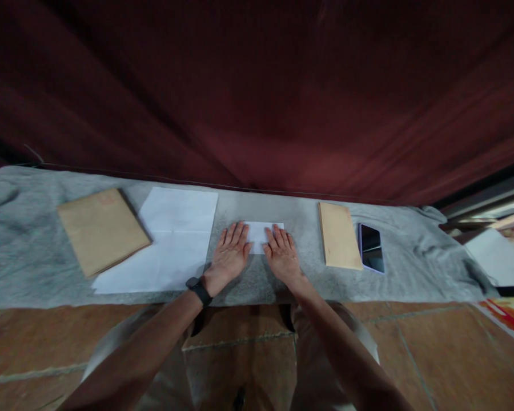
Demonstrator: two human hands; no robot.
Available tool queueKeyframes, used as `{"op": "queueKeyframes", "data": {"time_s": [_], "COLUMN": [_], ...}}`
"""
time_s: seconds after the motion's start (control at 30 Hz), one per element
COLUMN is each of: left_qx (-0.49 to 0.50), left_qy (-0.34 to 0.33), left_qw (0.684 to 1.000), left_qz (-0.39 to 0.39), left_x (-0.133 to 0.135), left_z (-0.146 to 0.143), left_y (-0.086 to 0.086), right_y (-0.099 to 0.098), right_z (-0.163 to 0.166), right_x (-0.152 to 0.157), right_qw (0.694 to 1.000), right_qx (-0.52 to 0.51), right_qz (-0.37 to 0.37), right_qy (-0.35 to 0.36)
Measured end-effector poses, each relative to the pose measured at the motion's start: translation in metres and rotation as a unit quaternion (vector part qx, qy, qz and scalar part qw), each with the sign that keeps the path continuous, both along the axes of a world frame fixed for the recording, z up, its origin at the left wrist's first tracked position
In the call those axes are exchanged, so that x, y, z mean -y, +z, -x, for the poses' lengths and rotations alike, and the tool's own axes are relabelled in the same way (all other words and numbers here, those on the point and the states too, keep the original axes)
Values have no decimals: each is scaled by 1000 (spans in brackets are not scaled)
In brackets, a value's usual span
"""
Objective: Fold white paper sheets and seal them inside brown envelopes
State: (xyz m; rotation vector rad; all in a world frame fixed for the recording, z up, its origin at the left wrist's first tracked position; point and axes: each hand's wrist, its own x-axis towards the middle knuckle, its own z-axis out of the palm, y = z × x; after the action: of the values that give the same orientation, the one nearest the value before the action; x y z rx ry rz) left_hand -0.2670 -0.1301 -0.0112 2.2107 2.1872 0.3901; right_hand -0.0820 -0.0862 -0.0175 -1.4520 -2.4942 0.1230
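Note:
A small white piece of paper (257, 235), seemingly folded, lies flat on the grey cloth in front of me. My left hand (232, 251) rests palm down over its left end, fingers stretched out and pointing away from me. Over the right end lies my right hand (282, 254), also flat with its fingers a little apart. Between the two hands the middle of the paper shows; its ends are hidden under my fingers. A dark watch (199, 290) is on my left wrist.
Large white sheets (180, 245) lie to the left, partly under a stack of brown envelopes (105, 231). On the right are a narrower tan envelope stack (340, 235) and a phone (372, 248). Grey cloth (420, 262) covers the bench; a dark red curtain (257, 103) hangs behind.

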Motion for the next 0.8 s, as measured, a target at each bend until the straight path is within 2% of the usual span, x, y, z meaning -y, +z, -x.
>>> {"op": "queueKeyframes", "data": {"time_s": [0.17,0.3,0.37,0.47,0.57,0.8], "left_qx": [-2,-6,-2,15,29,32], "left_qy": [31,48,16,-83,-145,-102], "left_qw": [999,999,1000,995,988,994], "left_qz": [14,-1,-26,-48,-39,-34], "left_x": [11,15,16,18,20,16], "left_z": [12,15,9,-9,-27,-35], "left_y": [2,10,17,22,17,-4], "right_y": [2,4,4,5,6,4], "right_z": [-1,-1,0,-1,-1,-1], "right_x": [0,0,0,0,0,-1], "right_qw": [1000,1000,1000,1000,1000,1000], "right_qx": [2,4,4,2,6,8], "right_qz": [-2,5,8,14,20,12], "right_qy": [-8,-10,-11,-9,-3,0]}}
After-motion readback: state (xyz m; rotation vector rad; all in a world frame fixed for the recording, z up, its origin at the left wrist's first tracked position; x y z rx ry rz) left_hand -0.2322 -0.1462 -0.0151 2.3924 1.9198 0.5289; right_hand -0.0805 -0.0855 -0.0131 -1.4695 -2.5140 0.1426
